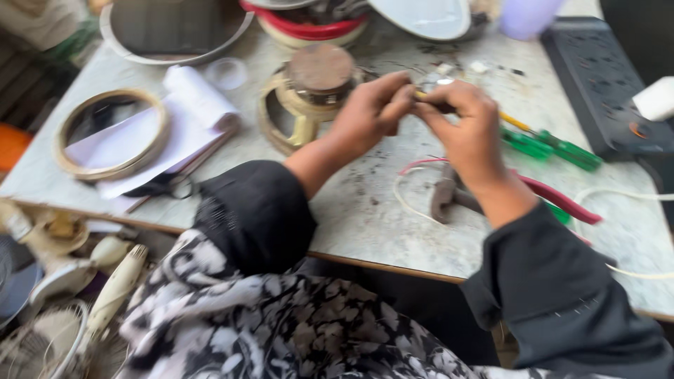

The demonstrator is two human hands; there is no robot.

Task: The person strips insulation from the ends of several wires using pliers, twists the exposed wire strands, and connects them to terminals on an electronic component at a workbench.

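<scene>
Two hands met over a small part above the tabletop (365,210)

The left hand (368,116) and right hand (460,119) were both pinched shut on a small yellowish part (423,94) between their fingertips — too blurred to name. Just beyond the left hand sat a speaker (309,95); under the right wrist lay pliers (456,193), with green screwdrivers (554,147) to its right.
</scene>
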